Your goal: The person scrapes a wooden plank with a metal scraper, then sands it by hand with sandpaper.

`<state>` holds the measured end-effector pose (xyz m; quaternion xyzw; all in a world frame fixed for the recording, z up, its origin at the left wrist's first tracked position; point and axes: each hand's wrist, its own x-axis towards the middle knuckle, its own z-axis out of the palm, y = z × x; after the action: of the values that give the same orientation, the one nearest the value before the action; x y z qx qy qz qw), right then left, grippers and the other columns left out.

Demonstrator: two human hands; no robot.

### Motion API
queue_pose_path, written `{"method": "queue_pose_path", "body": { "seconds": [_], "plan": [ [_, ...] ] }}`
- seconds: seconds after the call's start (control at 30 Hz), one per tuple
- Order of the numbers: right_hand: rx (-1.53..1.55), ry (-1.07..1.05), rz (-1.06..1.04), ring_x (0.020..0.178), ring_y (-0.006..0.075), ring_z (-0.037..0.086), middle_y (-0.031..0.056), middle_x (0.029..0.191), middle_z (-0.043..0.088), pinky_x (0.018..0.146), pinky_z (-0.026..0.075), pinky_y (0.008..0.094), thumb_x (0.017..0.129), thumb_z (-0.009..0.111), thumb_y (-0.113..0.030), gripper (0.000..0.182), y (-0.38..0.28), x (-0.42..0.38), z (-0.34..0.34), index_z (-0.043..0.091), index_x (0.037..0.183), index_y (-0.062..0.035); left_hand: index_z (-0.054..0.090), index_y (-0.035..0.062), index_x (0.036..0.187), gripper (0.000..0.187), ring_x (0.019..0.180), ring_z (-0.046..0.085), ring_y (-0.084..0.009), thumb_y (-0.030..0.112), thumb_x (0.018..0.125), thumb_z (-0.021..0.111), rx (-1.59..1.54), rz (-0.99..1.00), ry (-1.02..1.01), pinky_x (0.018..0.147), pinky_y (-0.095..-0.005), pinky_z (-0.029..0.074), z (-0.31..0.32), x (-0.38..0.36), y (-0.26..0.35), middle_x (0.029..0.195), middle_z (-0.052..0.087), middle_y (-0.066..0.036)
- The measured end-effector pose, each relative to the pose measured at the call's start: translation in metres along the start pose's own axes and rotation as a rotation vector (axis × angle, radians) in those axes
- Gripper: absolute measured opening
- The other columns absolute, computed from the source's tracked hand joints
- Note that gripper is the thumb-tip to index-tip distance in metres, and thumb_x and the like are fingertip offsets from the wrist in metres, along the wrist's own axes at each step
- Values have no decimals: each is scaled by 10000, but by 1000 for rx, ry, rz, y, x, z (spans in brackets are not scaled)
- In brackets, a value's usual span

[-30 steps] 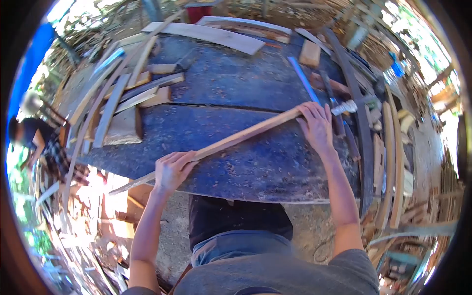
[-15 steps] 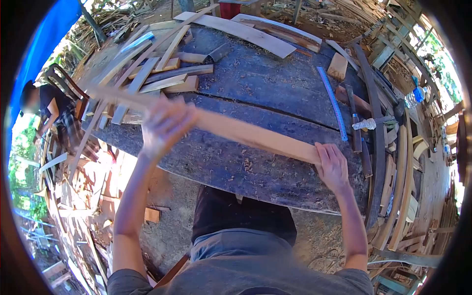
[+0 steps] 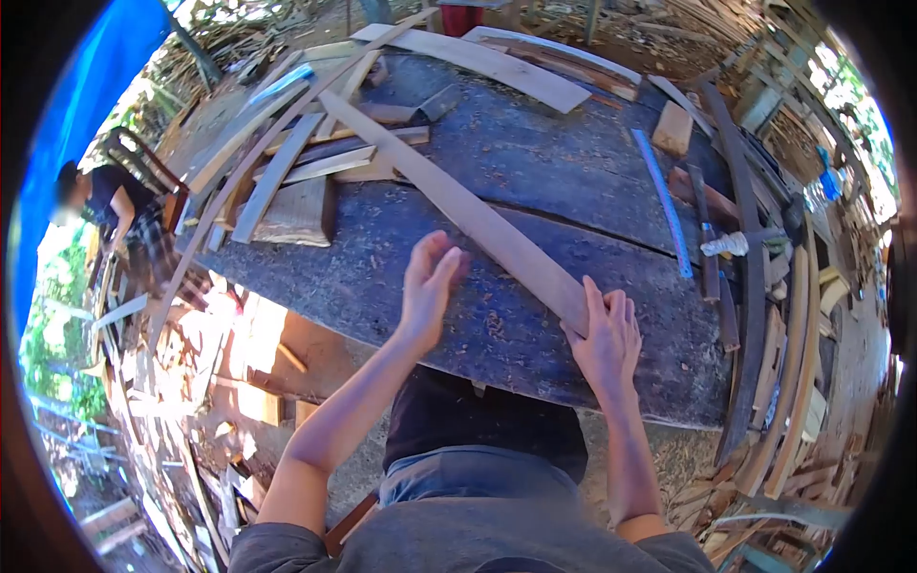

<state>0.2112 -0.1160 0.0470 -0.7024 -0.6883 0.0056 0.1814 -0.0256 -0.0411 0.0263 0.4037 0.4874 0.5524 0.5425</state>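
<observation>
A long flat wooden board runs diagonally over the dark worktable, its far end by the wood pieces at the left back. My right hand grips the near end, thumb on one side and fingers on the other. Clear of the board, my left hand is over the table's front part with its fingers loosely bent and apart, slightly blurred. It holds nothing. Wood shavings lie on the tabletop between the hands.
Several wood strips and a thick block lie at the left. A ruler, a chisel-like tool and a small wood block are at the right. Long planks lie at the back. Another person bends at the far left.
My left hand has let go of the board and come down and right, toward my body. The board has swung so its far end points further back. My right hand still grips its near end.
</observation>
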Motion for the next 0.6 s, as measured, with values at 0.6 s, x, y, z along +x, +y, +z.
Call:
{"method": "queue_pose_path", "body": {
  "seconds": [0.6],
  "plan": [
    [534, -140, -346, 1158, 355, 512, 168, 1237, 522, 990, 440, 457, 926, 666, -270, 483, -55, -37, -6, 561, 1331, -28, 416, 43, 1162, 328, 663, 643, -197, 85, 926, 640, -20, 97, 95, 581, -331, 573, -31, -30, 65, 840, 623, -124]
  ]
}}
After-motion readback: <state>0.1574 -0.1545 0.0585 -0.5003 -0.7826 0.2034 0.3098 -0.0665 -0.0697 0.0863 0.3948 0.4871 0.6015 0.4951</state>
